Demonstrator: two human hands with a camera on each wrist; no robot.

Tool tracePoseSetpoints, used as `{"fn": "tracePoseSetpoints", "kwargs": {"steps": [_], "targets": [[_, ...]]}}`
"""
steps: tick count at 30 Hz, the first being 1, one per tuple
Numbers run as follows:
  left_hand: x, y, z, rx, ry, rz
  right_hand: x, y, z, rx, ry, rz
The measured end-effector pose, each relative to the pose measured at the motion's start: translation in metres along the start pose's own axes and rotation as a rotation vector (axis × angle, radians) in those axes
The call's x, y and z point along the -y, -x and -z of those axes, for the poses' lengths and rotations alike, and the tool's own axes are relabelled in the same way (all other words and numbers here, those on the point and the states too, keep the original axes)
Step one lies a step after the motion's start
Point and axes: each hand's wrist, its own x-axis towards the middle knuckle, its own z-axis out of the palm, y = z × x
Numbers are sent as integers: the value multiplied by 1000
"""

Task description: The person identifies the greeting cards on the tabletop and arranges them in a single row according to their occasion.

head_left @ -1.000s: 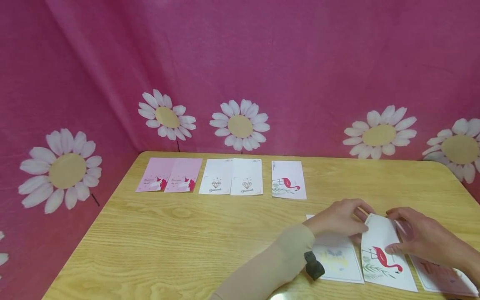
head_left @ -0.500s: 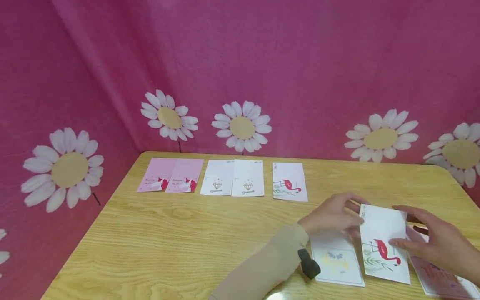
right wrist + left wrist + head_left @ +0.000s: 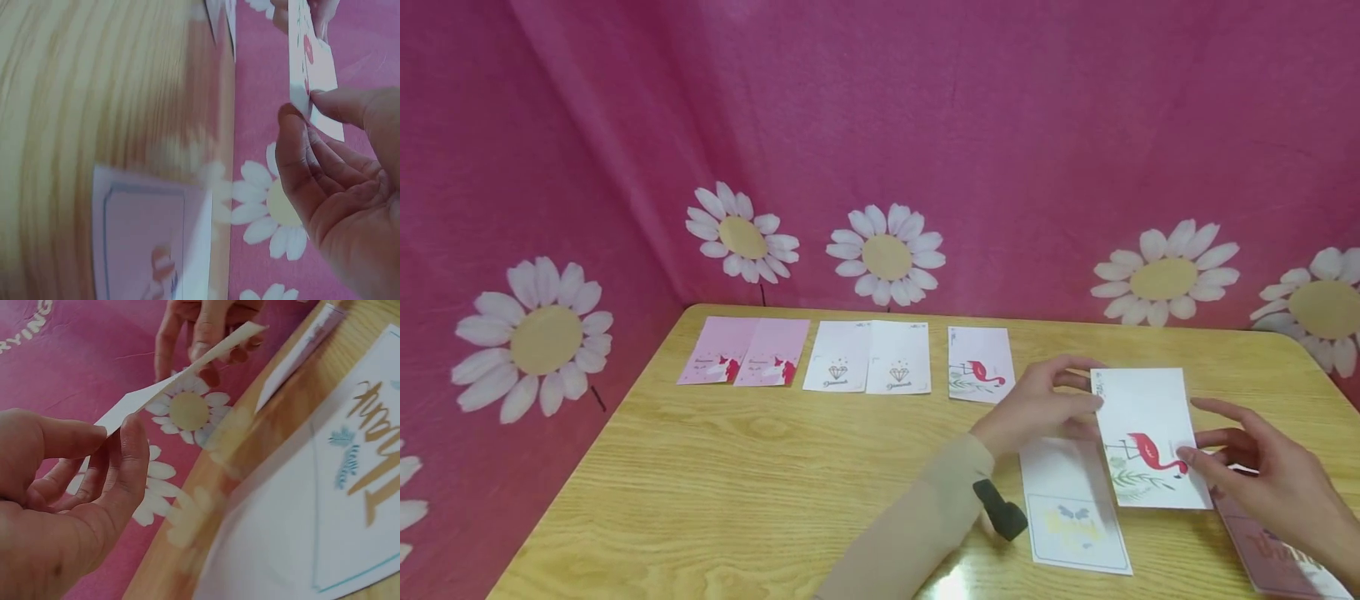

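Observation:
A white card with a red flamingo (image 3: 1147, 439) is held above the wooden table (image 3: 760, 475), lifted off it. My left hand (image 3: 1045, 406) pinches its left edge between thumb and fingers (image 3: 128, 447). My right hand (image 3: 1262, 475) pinches its right edge (image 3: 310, 94) with thumb and fingertip. Below it on the table lies a white card with yellow lettering (image 3: 1075, 517). A pink card (image 3: 1273, 554) lies under my right wrist.
A row of cards lies along the table's far edge: two pink ones (image 3: 745, 362), two white diamond ones (image 3: 868, 367) and one flamingo card (image 3: 979, 375). A pink daisy-print cloth (image 3: 887, 150) hangs behind and to the left. A dark wrist-camera mount (image 3: 1000, 510) sits on my left sleeve.
Both hands have lifted the flamingo card off the table and carried it up and away from me, uncovering the card with yellow lettering.

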Motion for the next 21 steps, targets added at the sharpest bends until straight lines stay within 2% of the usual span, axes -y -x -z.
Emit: {"fn": "tracePoseSetpoints", "kwargs": {"steps": [2, 4, 9, 16, 21], "targets": [[-2, -1, 3, -6, 31, -6, 1, 1, -1, -5, -66, 16], [-4, -2, 4, -25, 18, -15, 3, 1, -2, -2, -143, 29], [-6, -3, 10, -47, 61, -32, 10, -4, -2, 1, -279, 12], [-1, 0, 19, -29, 56, 22, 22, -15, -4, -41, -371, -2], [1, 4, 25, -75, 36, 32, 31, -25, -10, -45, -407, 8]]}}
